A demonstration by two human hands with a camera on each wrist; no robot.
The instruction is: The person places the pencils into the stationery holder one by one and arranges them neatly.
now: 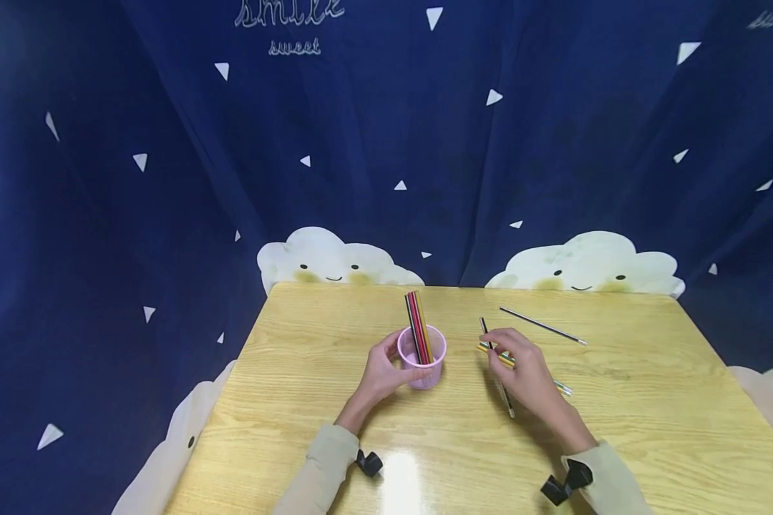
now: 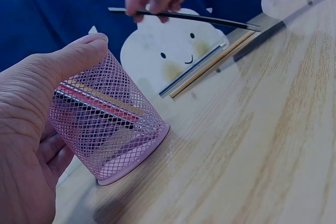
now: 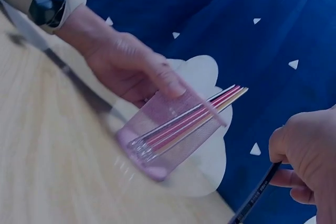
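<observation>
A pink mesh pencil cup [image 1: 423,378] stands on the table, and my left hand [image 1: 385,373] grips it round its side. Several pencils [image 1: 419,325] in black, red and yellow lean inside the cup. To the right of the cup, my right hand [image 1: 522,368] pinches a black pencil [image 2: 194,18] between thumb and fingers, raised above the table in the left wrist view. Below that hand lie a yellow pencil and a green one [image 1: 563,388], partly hidden by it. The right wrist view shows the dark pencil [image 3: 257,195] in the fingertips.
A dark blue pencil [image 1: 544,326] lies alone farther back on the wooden table [image 1: 322,322]. Behind the table hangs a blue curtain [image 1: 373,129] with white triangles and smiling clouds. A black device is strapped to each wrist.
</observation>
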